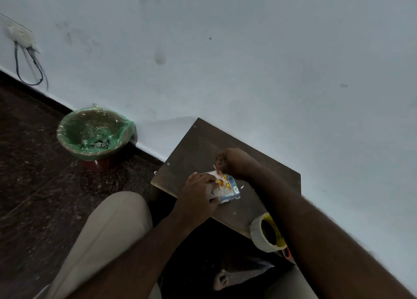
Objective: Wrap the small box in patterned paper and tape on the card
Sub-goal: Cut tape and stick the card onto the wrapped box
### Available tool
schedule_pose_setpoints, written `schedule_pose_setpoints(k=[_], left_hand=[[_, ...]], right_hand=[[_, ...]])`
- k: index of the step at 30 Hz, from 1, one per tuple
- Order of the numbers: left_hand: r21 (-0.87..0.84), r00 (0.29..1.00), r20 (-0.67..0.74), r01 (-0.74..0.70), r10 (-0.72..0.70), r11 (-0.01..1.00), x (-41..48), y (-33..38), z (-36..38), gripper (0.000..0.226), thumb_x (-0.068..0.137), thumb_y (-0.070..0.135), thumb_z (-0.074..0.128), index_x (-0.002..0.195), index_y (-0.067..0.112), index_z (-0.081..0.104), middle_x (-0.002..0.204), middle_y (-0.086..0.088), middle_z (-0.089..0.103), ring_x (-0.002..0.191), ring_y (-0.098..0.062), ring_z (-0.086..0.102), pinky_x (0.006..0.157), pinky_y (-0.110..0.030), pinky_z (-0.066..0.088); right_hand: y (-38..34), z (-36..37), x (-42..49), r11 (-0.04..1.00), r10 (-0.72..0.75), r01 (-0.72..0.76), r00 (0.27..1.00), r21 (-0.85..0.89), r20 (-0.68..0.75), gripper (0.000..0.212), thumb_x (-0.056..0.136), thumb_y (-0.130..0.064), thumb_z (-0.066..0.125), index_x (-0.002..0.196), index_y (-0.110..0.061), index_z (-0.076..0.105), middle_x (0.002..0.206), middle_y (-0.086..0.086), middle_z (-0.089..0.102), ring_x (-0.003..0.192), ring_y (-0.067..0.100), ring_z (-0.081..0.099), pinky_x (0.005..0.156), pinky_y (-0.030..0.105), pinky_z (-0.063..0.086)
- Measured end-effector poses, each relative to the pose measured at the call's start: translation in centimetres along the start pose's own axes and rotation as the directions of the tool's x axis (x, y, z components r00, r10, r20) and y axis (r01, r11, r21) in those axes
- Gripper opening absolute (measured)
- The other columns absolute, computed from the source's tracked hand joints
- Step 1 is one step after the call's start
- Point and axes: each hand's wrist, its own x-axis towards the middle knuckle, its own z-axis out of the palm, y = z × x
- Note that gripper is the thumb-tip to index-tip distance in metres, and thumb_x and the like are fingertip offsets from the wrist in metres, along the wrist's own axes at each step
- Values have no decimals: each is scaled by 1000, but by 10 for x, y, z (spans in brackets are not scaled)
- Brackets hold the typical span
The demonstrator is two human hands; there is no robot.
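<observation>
1. Dark wooden counter point(198, 145) stands against the pale wall. The small box point(229, 189) lies close to its near-left edge, covered in white-and-blue patterned paper with orange spots.
2. The left grip point(198, 192) is clamped on the near end of the box, fingers curled round it and pressing it to the counter.
3. The right grip point(234, 163) sits at the box's far end, fingers bunched together and pinching a pale strip point(217, 169) that rises from the paper. Whether it is tape or paper, I cannot tell.
4. A tape roll point(259, 233) stands tilted at the counter's near-right edge, just beside the right forearm.
5. On the floor point(33, 163) beyond the counter's left corner, a bin point(126, 129) with a green liner sits against the wall.
</observation>
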Motion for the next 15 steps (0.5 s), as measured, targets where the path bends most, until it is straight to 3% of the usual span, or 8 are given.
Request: schedule_pose_setpoints(k=[4, 7, 12, 15], left_hand=[[3, 1000, 11, 10, -10, 1000, 0, -1, -1, 40, 75, 34, 65, 103, 8, 76, 114, -7, 71, 107, -28, 64, 103, -45, 44], [-1, 1000, 2, -8, 8, 1000, -1, -2, 1, 39, 75, 34, 67, 103, 8, 76, 114, -7, 71, 107, -28, 65, 102, -45, 44], [-7, 1000, 3, -1, 1, 1000, 0, 1, -1, 39, 83, 26, 74, 116, 6, 72, 127, -10, 65, 121, -28, 56, 112, -43, 33], [-7, 1000, 16, -10, 10, 1000, -1, 0, -1, 40, 83, 25, 75, 118, 6, 71, 129, -10, 64, 123, -28, 55, 113, -43, 32]], right_hand=[[2, 2, -1, 998, 13, -12, 1000, 57, -8, 21, 90, -3, 57, 83, -19, 67, 94, 0, 68, 88, 13, 59, 61, 20, 40], [4, 3, 1, 993, 49, -51, 999, 108, 20, 17, 91, -3, 60, 94, -13, 73, 103, 2, 70, 92, 14, 60, 73, 25, 45], [7, 3, 6, 995, 53, -59, 996, 83, 77, 21, 92, -4, 61, 107, -12, 74, 105, 0, 67, 99, 13, 60, 80, 24, 42], [5, 1, 12, 998, 50, -57, 983, 36, 175, 26, 95, -4, 59, 117, -10, 71, 120, 4, 68, 108, 17, 61, 92, 28, 45]])
